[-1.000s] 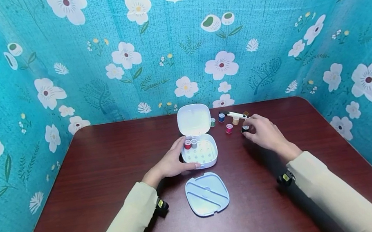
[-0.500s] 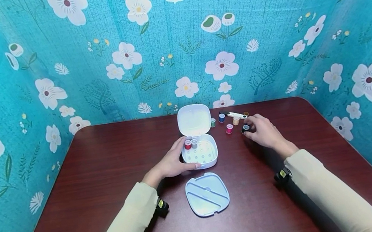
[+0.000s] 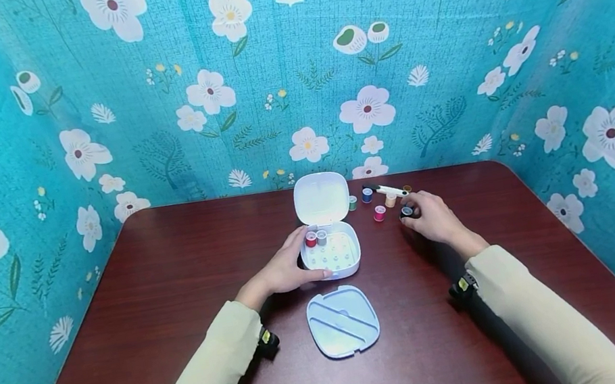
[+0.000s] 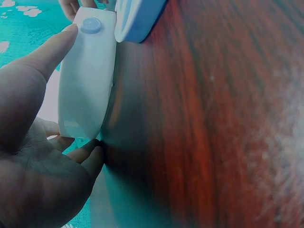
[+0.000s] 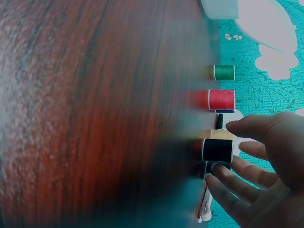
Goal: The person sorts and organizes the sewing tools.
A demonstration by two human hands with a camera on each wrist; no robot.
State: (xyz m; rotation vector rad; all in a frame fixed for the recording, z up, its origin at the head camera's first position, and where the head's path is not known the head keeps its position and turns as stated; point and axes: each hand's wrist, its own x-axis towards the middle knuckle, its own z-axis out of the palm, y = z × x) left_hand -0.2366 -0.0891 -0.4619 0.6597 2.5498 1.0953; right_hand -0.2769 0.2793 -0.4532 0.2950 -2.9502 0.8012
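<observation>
My left hand (image 3: 286, 268) grips a white sewing box (image 4: 88, 80) by its left side, the thumb at the front catch and the other fingers round the side and back. The box's lid (image 3: 321, 198) stands raised. Inside, a red thread spool (image 3: 311, 239) and a grey thread spool (image 3: 322, 237) sit at the back left among rows of pegs. My right hand (image 3: 434, 217) is spread around a black thread spool (image 5: 217, 150) standing on the table. Its thumb is apart from that spool, and a fingertip reaches a second dark spool (image 5: 209, 169) just behind.
Green (image 3: 352, 202), blue (image 3: 367, 195), pink (image 3: 380, 213) and cream (image 3: 391, 200) thread spools stand right of the box. A small white-and-black tool (image 3: 387, 189) lies behind them. A pale blue tray (image 3: 342, 321) lies in front of the box. A floral curtain (image 3: 289, 85) surrounds the table.
My right wrist and forearm have shifted slightly left, and the black spool shows more plainly between the right fingers. The left hand and the box have stayed in place.
</observation>
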